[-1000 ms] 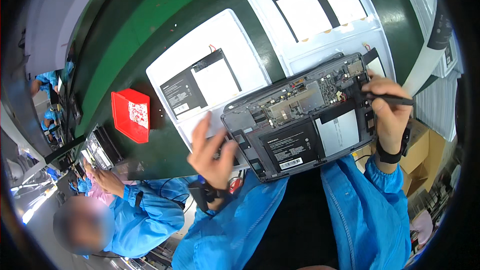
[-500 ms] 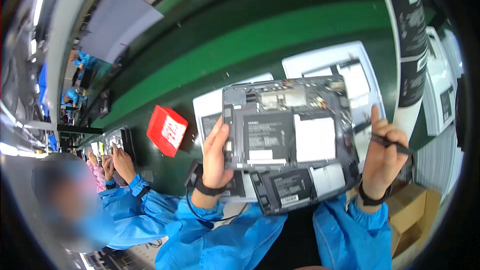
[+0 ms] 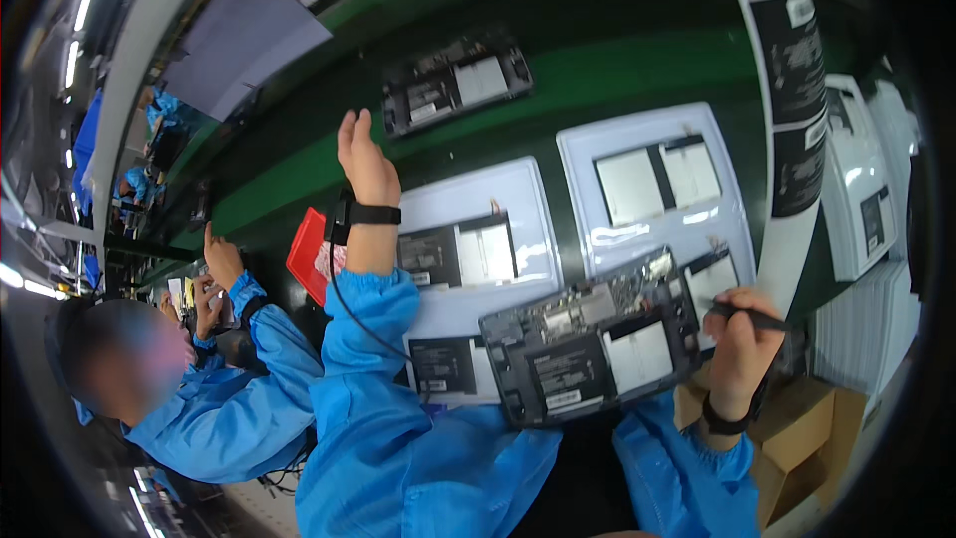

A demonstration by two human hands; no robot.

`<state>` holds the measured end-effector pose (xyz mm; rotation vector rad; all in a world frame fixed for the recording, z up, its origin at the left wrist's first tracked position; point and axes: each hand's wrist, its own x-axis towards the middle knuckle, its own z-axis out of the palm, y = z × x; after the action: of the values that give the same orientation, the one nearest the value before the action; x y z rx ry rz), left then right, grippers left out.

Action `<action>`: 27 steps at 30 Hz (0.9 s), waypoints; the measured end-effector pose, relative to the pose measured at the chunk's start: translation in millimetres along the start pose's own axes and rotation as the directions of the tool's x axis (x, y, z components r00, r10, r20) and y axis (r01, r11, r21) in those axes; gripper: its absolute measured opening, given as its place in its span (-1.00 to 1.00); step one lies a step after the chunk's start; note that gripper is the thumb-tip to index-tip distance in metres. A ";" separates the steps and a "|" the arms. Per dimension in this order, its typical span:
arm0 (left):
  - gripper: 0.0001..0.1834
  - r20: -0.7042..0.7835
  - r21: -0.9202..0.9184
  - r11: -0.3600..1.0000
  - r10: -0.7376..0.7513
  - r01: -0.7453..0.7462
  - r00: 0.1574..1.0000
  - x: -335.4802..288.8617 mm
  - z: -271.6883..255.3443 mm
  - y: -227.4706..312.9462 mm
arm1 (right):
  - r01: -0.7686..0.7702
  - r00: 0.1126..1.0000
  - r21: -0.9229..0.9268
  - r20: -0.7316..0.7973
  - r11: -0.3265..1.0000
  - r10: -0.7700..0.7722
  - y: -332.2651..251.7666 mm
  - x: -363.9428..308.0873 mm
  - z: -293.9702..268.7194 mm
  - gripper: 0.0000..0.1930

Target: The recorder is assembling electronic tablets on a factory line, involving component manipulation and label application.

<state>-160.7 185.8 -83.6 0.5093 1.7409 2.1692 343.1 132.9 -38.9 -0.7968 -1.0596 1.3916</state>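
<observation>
The left hand (image 3: pixel 370 177) was stretched out bare, fingers close-set, with the far opened device (image 3: pixel 458 86) seen just right of their tips. A slim dark tool (image 3: pixel 762 320) was pinched in the right hand (image 3: pixel 737 351), the near opened device (image 3: pixel 593 341) set just left of those fingers, contact unclear; tool tip was best kept off the exposed board (image 3: pixel 597 304).

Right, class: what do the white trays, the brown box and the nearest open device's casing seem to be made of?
White trays: probably thin moulded plastic, glossy; bright highlights show along their edges.
Brown box: most likely cardboard, matt; plain tan panels with straight folds.
Device casing: dark, fairly dull, perhaps plastic, given its recesses; painted metal cannot be ruled out.
</observation>
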 end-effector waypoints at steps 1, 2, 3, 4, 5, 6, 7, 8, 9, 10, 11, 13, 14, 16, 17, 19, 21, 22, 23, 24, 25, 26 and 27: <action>-0.57 0.088 -0.012 0.998 0.066 -0.065 0.994 -41.4 17.1 20.3 | -0.038 0.997 -0.013 -0.067 0.999 0.038 3.8 -5.5 -5.0 -0.73; -0.57 0.348 0.009 0.996 0.080 -0.089 0.934 -72.4 16.8 34.2 | -0.048 0.997 -0.050 -0.059 0.998 0.045 2.0 -5.4 -3.6 -0.74; -0.65 0.591 0.116 0.983 0.048 -0.143 0.805 -109.8 18.0 55.5 | -0.062 0.998 -0.078 -0.038 0.995 0.059 4.5 -1.7 -4.0 -0.75; -0.71 0.723 0.250 0.965 -0.133 -0.077 0.678 -138.4 15.6 66.8 | -0.099 0.995 -0.130 -0.021 0.987 0.097 3.4 0.4 2.4 -0.77; -0.74 0.828 0.361 0.899 -0.186 -0.249 0.529 -158.8 7.5 62.4 | -0.121 0.992 -0.175 -0.001 0.977 0.123 3.5 3.9 10.1 -0.78; -0.68 0.899 0.362 0.822 -0.184 -0.439 0.397 -181.6 16.5 68.2 | -0.180 0.982 -0.223 0.007 0.958 0.186 4.0 6.4 15.3 -0.81; -0.61 0.919 0.337 0.773 -0.147 -0.537 0.366 -201.9 20.9 65.8 | -0.174 0.980 -0.236 0.050 0.956 0.191 6.0 10.4 23.8 -0.81; -0.58 0.937 0.285 0.716 -0.067 -0.637 0.344 -214.3 21.3 60.1 | -0.192 0.974 -0.266 0.068 0.945 0.217 6.3 12.0 34.5 -0.80; -0.55 0.941 0.281 0.703 -0.067 -0.653 0.333 -222.3 24.4 53.5 | -0.202 0.969 -0.298 0.079 0.933 0.235 8.5 12.9 43.3 -0.79; -0.58 0.934 0.287 0.727 -0.067 -0.623 0.352 -229.4 27.8 48.1 | -0.232 0.960 -0.353 0.068 0.906 0.272 11.5 13.0 49.5 -0.79; -0.60 0.925 0.295 0.746 -0.066 -0.597 0.374 -236.7 29.7 43.6 | -0.236 0.959 -0.356 0.067 0.904 0.277 16.3 12.4 52.7 -0.79; -0.65 0.914 0.314 0.735 -0.063 -0.601 0.401 -245.5 28.2 38.1 | -0.207 0.951 -0.424 0.123 0.881 0.283 26.8 10.5 58.6 -0.81; -0.70 0.905 0.329 0.724 -0.060 -0.606 0.420 -247.4 25.5 37.0 | -0.173 0.958 -0.447 0.131 0.877 0.256 30.6 6.5 62.3 -0.83; -0.74 0.907 0.310 0.721 -0.029 -0.620 0.421 -245.6 21.3 36.2 | -0.160 0.959 -0.458 0.139 0.874 0.248 30.9 5.5 76.9 -0.83; -0.78 0.909 0.287 0.720 0.004 -0.632 0.418 -245.1 20.7 35.9 | -0.144 0.961 -0.472 0.144 0.869 0.238 30.9 5.6 80.4 -0.83; -0.80 0.917 0.277 0.697 0.015 -0.661 0.400 -246.4 19.7 39.5 | -0.134 0.966 -0.461 0.138 0.877 0.220 37.8 4.5 80.1 -0.84; -0.81 0.921 0.279 0.665 0.019 -0.693 0.389 -247.9 17.5 42.8 | -0.166 0.960 -0.448 0.130 0.878 0.248 41.3 3.2 78.2 -0.84; -0.82 0.926 0.261 0.655 0.038 -0.709 0.376 -248.0 16.6 43.4 | -0.177 0.959 -0.443 0.122 0.879 0.254 42.7 3.0 76.6 -0.84; -0.83 0.931 0.241 0.645 0.058 -0.725 0.361 -247.2 16.2 44.0 | -0.143 0.963 -0.460 0.139 0.876 0.230 43.4 4.1 75.2 -0.84; -0.83 0.934 0.242 0.645 0.048 -0.725 0.354 -247.4 16.0 45.0 | -0.109 0.966 -0.476 0.155 0.872 0.205 44.0 4.7 74.8 -0.85; -0.83 0.926 0.249 0.635 0.065 -0.731 0.372 -248.6 16.0 46.1 | -0.119 0.967 -0.472 0.145 0.873 0.210 44.8 4.8 75.4 -0.85; -0.83 0.919 0.254 0.626 0.083 -0.738 0.386 -248.2 15.3 46.6 | -0.156 0.962 -0.468 0.128 0.870 0.241 45.6 4.7 76.7 -0.85; -0.83 0.923 0.251 0.627 0.073 -0.738 0.377 -246.4 13.5 46.8 | -0.192 0.956 -0.464 0.112 0.865 0.273 45.8 4.4 78.3 -0.85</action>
<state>63.3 75.9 -54.8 2.0700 1.7013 0.9242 253.3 128.6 -52.6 -1.1886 -1.4945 1.4574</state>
